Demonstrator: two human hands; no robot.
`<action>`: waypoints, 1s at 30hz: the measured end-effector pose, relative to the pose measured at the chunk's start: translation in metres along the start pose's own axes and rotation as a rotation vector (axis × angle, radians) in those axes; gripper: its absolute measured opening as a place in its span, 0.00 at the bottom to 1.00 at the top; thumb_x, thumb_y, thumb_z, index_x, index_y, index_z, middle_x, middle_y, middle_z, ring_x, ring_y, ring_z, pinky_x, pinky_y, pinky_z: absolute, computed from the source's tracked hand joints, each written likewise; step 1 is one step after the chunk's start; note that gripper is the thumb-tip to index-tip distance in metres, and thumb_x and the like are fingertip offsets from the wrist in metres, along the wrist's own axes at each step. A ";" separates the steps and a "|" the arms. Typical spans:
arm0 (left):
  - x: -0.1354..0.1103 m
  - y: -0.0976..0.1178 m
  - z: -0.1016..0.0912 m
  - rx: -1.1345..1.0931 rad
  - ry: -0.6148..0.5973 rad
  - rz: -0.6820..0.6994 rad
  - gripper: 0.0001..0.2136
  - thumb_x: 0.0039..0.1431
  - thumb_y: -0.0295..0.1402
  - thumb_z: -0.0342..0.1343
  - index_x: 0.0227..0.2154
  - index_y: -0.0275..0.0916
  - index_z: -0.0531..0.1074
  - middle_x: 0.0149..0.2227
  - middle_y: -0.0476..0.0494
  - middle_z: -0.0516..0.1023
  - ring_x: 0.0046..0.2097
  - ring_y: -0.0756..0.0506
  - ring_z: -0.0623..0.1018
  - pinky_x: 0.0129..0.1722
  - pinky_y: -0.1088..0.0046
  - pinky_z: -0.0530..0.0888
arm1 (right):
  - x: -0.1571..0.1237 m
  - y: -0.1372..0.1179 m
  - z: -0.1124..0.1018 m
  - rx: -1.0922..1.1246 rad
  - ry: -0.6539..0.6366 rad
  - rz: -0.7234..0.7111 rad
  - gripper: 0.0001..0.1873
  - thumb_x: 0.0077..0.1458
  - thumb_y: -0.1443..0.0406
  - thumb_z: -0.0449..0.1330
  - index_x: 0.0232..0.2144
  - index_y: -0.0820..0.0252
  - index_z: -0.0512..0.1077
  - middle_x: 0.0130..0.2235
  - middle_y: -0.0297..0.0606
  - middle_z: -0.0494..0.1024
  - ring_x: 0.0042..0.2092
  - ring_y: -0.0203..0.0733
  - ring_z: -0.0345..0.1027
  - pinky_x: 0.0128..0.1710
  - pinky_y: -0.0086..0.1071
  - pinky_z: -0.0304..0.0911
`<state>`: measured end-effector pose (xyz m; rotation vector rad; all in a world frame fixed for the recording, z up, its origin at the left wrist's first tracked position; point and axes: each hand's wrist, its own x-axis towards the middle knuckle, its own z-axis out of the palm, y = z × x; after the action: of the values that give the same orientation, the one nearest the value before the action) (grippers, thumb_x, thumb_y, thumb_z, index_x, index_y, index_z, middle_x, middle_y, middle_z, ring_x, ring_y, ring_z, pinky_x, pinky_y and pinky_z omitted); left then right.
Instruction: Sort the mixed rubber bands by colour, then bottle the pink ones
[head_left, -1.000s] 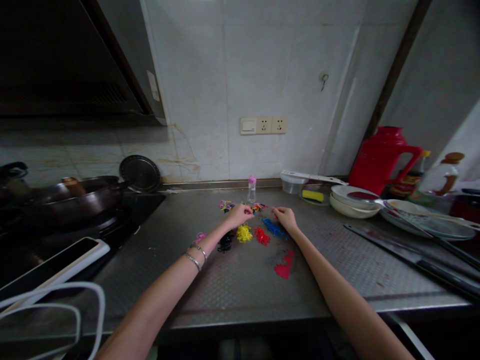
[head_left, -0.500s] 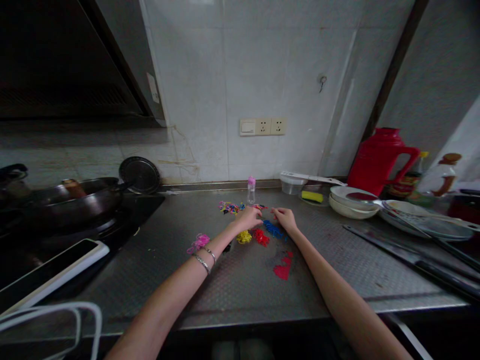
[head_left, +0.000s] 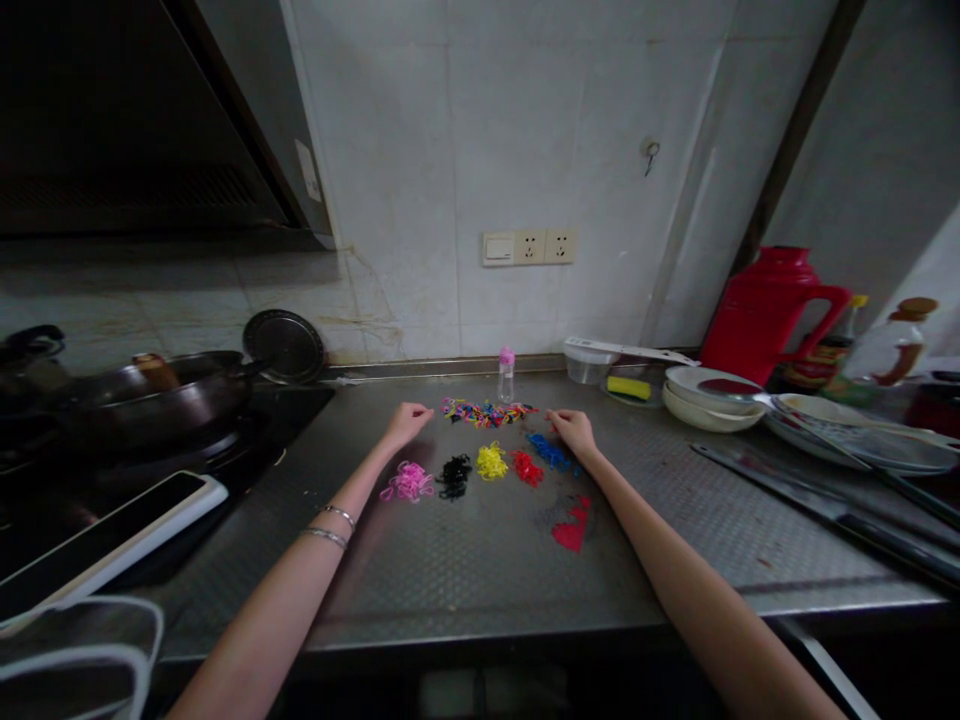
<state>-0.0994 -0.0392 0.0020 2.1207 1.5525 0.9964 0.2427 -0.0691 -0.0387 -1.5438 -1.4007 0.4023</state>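
Small elastic bands lie sorted by colour on a steel counter [head_left: 465, 560]: a pink heap [head_left: 409, 482], a black heap [head_left: 454, 475], a yellow heap [head_left: 491, 461], a red heap [head_left: 526, 467] and a blue heap [head_left: 550, 453]. Behind them lies a mixed multicoloured heap [head_left: 484, 411]. My left hand [head_left: 406, 422] is curled with fingers closed, left of the mixed heap and above the pink one; what it holds is hidden. My right hand [head_left: 572, 430] rests with fingers pinched at the right end of the mixed heap, beside the blue bands.
A small clear bottle with a pink cap [head_left: 506, 373] stands behind the bands. A red scrap [head_left: 571, 528] lies nearer me. A wok [head_left: 150, 395] sits on the stove at left. Bowls [head_left: 705, 395], a red jug [head_left: 765, 312] and a long knife [head_left: 817, 505] crowd the right.
My left hand moved left, from over the yellow and red heaps to the left of the mixed heap. The black and yellow heaps are uncovered. The right hand barely moved.
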 end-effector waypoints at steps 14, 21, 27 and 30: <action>-0.011 0.006 -0.016 -0.080 0.030 -0.075 0.16 0.48 0.39 0.48 0.25 0.31 0.75 0.18 0.46 0.71 0.22 0.51 0.68 0.24 0.77 0.60 | 0.013 -0.009 -0.005 -0.020 -0.222 0.096 0.10 0.44 0.65 0.54 0.27 0.65 0.73 0.18 0.34 0.72 0.17 0.29 0.60 0.15 0.20 0.54; -0.011 0.002 -0.014 -0.123 0.031 -0.068 0.17 0.46 0.40 0.48 0.23 0.30 0.74 0.17 0.47 0.70 0.22 0.50 0.67 0.23 0.77 0.59 | 0.039 -0.005 -0.004 -0.214 -0.163 -0.009 0.15 0.44 0.72 0.52 0.35 0.66 0.73 0.32 0.41 0.76 0.27 0.34 0.67 0.25 0.23 0.63; -0.015 0.001 -0.014 -0.088 0.024 -0.076 0.16 0.47 0.40 0.48 0.22 0.31 0.74 0.17 0.47 0.69 0.22 0.51 0.67 0.24 0.77 0.59 | 0.057 0.003 0.015 -0.423 -0.174 -0.189 0.20 0.41 0.77 0.50 0.37 0.66 0.73 0.39 0.43 0.75 0.40 0.39 0.67 0.40 0.25 0.59; -0.016 0.000 -0.013 -0.080 0.028 -0.060 0.16 0.47 0.39 0.47 0.22 0.31 0.74 0.17 0.47 0.69 0.22 0.51 0.67 0.23 0.77 0.59 | 0.061 0.006 0.024 -0.455 -0.204 -0.193 0.20 0.42 0.77 0.50 0.38 0.66 0.72 0.37 0.43 0.75 0.39 0.38 0.67 0.38 0.24 0.58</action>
<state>-0.1110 -0.0557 0.0063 2.0032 1.5533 1.0537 0.2448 -0.0035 -0.0330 -1.7386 -1.8786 0.1271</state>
